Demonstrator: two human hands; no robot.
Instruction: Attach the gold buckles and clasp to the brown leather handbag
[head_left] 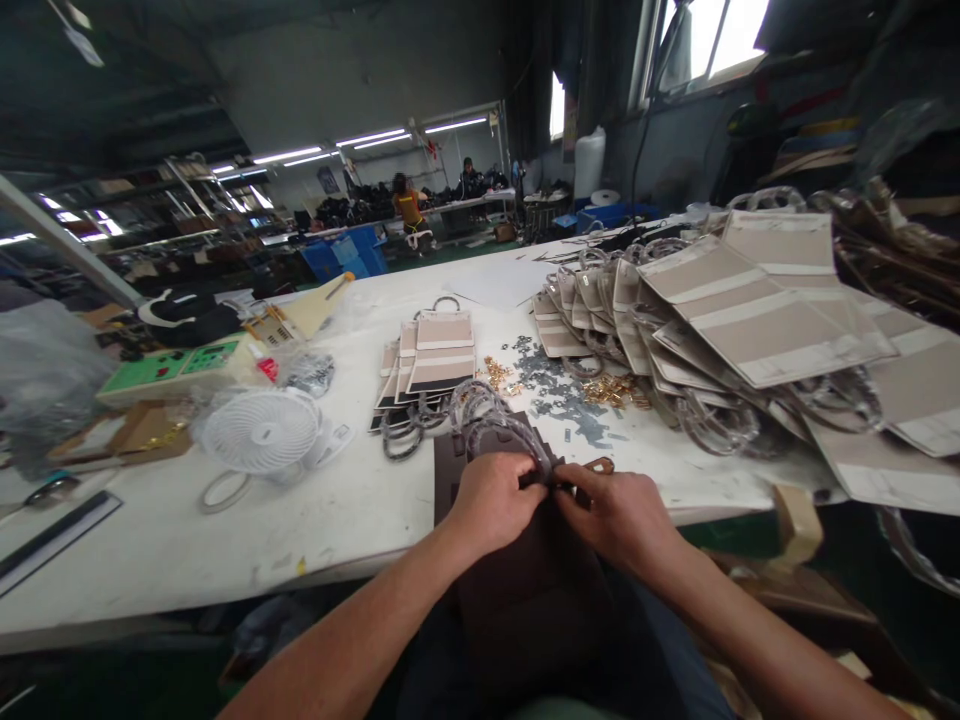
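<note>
bare forearms [360, 620] run in from the lower edge, and between them a dark brown panel [517, 590] slopes from the table edge [330, 560] toward the lap. the left hand [495, 495] pinches the foot of a plastic-wrapped handle [499, 425] on that panel, thumb and fingers closed on it; the right hand [619, 510] meets it there, thumb and forefinger drawn close, though i cannot tell what lies between them. for this fiddly work at the handle's foot, i'd keep the left pinch firm, the panel flat against the table edge, and let only the right fingertips move. a small brown piece [600, 465] shows just beyond the right hand. past the panel, gold fittings [615, 390] and grey metal plates [566, 395] lie scattered and could be swept about by a careless push. beige panels [772, 310] heaped on the right crowd that elbow's side; a smaller beige stack [442, 340] stands ahead, and a white fan [261, 430] sits well left.
</note>
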